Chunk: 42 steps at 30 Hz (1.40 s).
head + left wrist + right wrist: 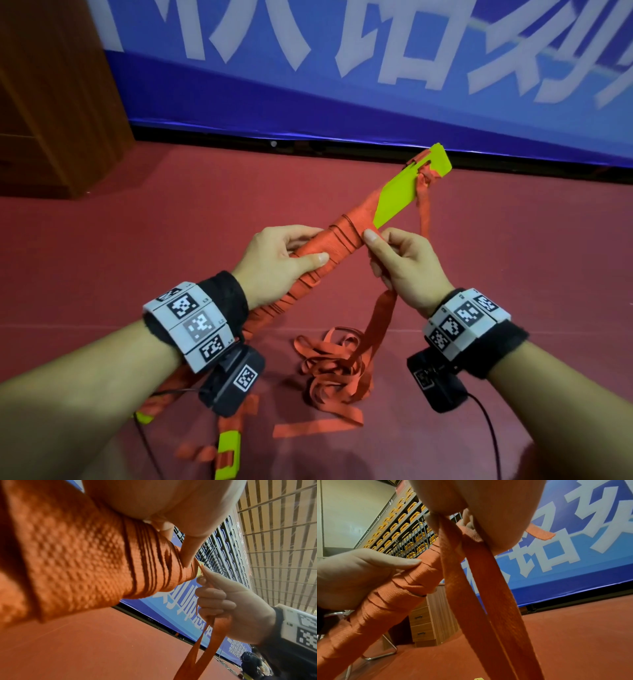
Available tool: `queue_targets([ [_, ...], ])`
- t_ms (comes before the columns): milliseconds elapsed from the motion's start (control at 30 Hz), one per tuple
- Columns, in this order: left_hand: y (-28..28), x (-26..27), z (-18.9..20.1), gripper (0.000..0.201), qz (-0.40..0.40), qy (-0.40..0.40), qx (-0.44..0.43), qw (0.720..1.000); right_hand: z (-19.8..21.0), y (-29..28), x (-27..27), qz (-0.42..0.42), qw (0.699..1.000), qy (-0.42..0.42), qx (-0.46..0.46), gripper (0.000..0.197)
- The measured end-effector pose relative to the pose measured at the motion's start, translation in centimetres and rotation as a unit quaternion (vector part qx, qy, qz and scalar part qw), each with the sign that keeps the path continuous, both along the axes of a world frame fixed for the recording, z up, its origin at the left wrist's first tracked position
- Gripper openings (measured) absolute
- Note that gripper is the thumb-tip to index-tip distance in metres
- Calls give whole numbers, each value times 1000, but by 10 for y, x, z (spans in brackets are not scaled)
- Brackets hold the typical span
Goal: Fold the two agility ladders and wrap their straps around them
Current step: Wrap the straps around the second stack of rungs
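Agility ladder, folded: a bundle of lime-green flat plastic rungs bound in orange woven strap (346,233). We hold it off the dark red floor (513,240), tilted, with its far end raised toward the blue banner with white characters (342,85).

Step in hand: wrapping the strap round the bundle. Our left hand (277,260) is closed round the wound section, thumb lying along the turns. Our right hand (400,263) sits just beside the bundle on its near side, at the last turn, and pinches a doubled length of the strap (380,318) between thumb and curled fingers; the right wrist view shows two runs (481,588) leaving the fingers. The turns cover the bundle's middle and lower part. The upper part, toward the banner, is still bare green plastic (404,192), with a strap knotted through the slot at its tip.

Next move, in our judgement: carry the strap over the bundle and lay a further turn against the last one, keeping tension so that no turn slackens, while the left hand prevents rotation. A long tangle of slack strap (329,370) lies on the floor below the bundle, so many turns remain and snagging is a risk.

More green rung ends (227,452) lie on the floor below the bundle; whether they belong to the second ladder we cannot tell.

Containers: none is visible, apart from a wooden cabinet with shut drawers (423,622) beyond the bundle.
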State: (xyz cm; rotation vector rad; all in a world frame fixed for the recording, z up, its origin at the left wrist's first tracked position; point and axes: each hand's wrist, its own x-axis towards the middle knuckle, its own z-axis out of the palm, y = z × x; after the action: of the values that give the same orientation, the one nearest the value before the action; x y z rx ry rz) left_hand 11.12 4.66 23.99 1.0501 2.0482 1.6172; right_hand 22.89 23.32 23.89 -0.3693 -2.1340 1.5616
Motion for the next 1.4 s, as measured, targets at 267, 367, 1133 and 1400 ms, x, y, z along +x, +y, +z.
queue_targets([
  [267,-1,2,2,29,-43,-50,16,998,-2,6,-1,-47,998,-3,45,40],
  [367,0,1,2,30,-67,-80,20,994,-2,7,-2,-29,999,-13,41,48],
  [1133,8,17,-14,51,99,357,-148,917,-3,-10,-7,-65,997,-17,-46,50],
  [1400,3,10,-7,43,125,341,-109,925,-3,-6,2,37,999,-16,-12,30],
])
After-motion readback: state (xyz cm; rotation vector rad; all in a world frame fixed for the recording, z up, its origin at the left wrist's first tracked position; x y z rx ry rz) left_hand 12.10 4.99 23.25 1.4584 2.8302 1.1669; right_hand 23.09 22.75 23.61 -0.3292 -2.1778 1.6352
